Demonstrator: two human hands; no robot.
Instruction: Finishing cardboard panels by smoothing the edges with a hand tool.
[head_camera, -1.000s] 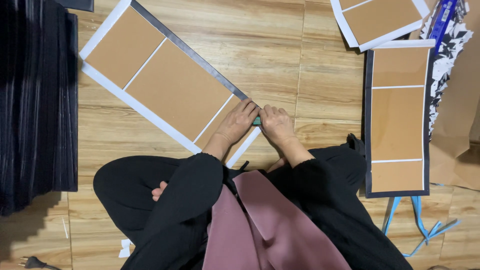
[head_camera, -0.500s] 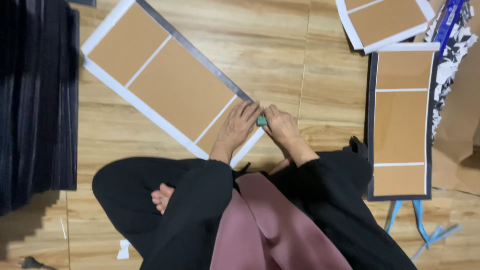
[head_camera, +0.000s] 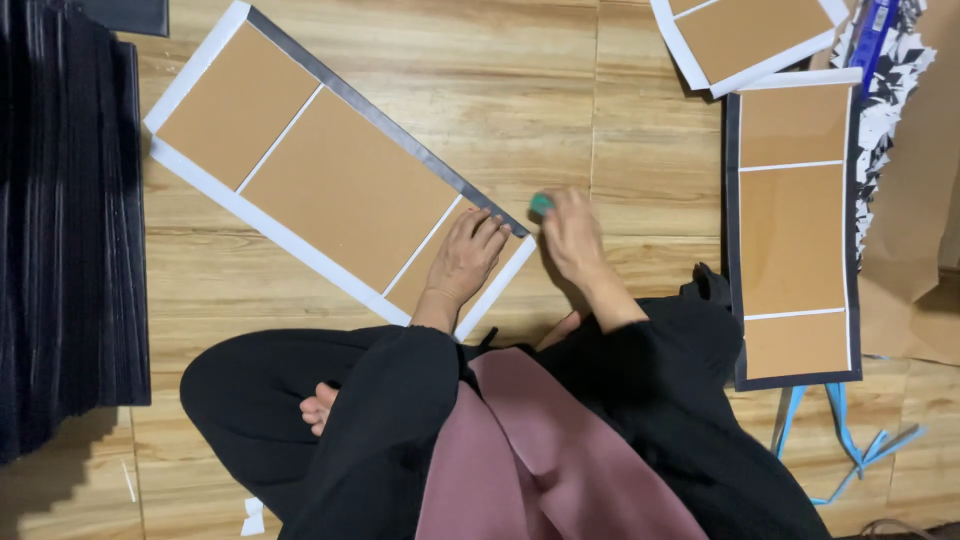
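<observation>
Brown cardboard panels edged with a white margin make up the long board (head_camera: 330, 185) that lies slantwise across the wooden floor (head_camera: 560, 90), from the upper left of the frame down to the centre; a dark grey strip runs along its upper right edge; the left hand (head_camera: 468, 258) lies flat on the board's lower end, fingers spread and pressing down, gripping nothing; the right hand (head_camera: 570, 232) sits just right of the board's corner, on the floor, its fingers curled round a small green object (head_camera: 541, 204) that shows at the fingertips; what kind of tool it is cannot be told, as it is blurred; the two hands are near each other but apart.

At the right of the frame a second board (head_camera: 795, 230), with a dark border and three brown panels, lies upright in the picture; a third board (head_camera: 755, 35) pokes in at the top right, tilted; a tall stack of black sheets (head_camera: 65, 230) fills the left edge; blue strips (head_camera: 840, 430) lie on the floor at the lower right; the person sits cross-legged in black clothing (head_camera: 370, 440) with a dusky pink cloth (head_camera: 530, 460) over the lap, at the bottom centre.
</observation>
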